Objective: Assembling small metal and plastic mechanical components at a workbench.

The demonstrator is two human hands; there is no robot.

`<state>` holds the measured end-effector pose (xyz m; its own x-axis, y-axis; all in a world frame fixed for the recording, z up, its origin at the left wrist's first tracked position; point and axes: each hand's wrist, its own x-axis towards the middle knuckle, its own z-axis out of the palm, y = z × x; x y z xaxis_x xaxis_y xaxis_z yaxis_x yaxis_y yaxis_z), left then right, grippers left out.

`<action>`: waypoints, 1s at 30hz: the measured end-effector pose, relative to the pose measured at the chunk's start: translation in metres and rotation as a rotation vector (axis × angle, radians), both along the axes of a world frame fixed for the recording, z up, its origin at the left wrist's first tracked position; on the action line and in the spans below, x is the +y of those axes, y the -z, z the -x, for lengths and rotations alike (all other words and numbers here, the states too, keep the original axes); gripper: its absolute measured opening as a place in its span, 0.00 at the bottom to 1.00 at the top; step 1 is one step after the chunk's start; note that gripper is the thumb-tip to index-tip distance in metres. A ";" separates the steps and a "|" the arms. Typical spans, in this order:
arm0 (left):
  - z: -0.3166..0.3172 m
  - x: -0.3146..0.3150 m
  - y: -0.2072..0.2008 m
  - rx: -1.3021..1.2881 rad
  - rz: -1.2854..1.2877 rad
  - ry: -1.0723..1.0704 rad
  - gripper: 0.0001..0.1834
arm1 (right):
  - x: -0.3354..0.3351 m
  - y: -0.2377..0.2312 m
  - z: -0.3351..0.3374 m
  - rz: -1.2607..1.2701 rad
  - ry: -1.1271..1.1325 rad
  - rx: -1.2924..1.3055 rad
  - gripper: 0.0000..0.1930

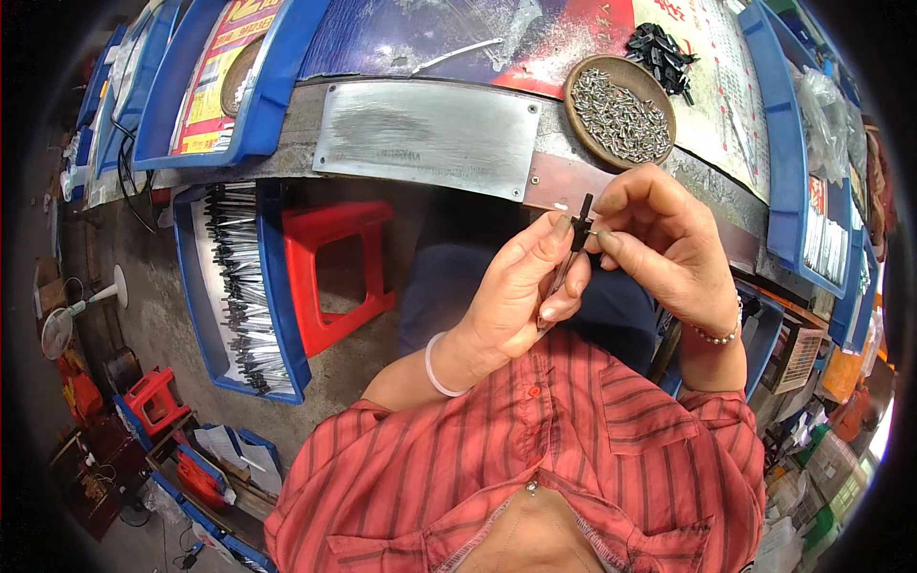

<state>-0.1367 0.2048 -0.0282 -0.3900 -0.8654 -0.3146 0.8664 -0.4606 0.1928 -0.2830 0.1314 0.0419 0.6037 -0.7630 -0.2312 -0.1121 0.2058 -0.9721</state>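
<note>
A slim rod with a black end [585,208] sits just right of and above the frame's centre, clamped between the thumb and fingers of the left hand [521,286]. The right hand [673,244] meets it — thumb and forefinger pinched on a tiny pin [595,233], its detail hard to make out. Above lies a round bowl [571,107] of small metal pieces [621,119] — black parts [659,59] heaped beside it, upper right. A metal plate [430,138] lies upper centre; a blue tray [284,306] of rods, left.

Red plastic stool [303,277], white fan [57,331], another red stool [149,386] farther left
</note>
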 end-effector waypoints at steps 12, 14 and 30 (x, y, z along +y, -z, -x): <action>0.002 0.004 -0.003 -0.192 0.070 -0.048 0.17 | -0.001 0.000 0.000 0.095 -0.095 0.109 0.09; 0.002 0.004 -0.004 -0.218 0.084 -0.050 0.16 | -0.002 -0.001 0.000 0.098 -0.099 0.095 0.09; 0.003 0.002 0.000 -0.295 0.098 -0.055 0.16 | -0.001 0.011 0.000 0.021 -0.041 0.022 0.13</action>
<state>-0.1394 0.2067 -0.0281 -0.2463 -0.9144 -0.3212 0.7892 -0.3816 0.4812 -0.2835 0.1309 0.0309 0.6293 -0.7427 -0.2287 -0.1416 0.1797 -0.9735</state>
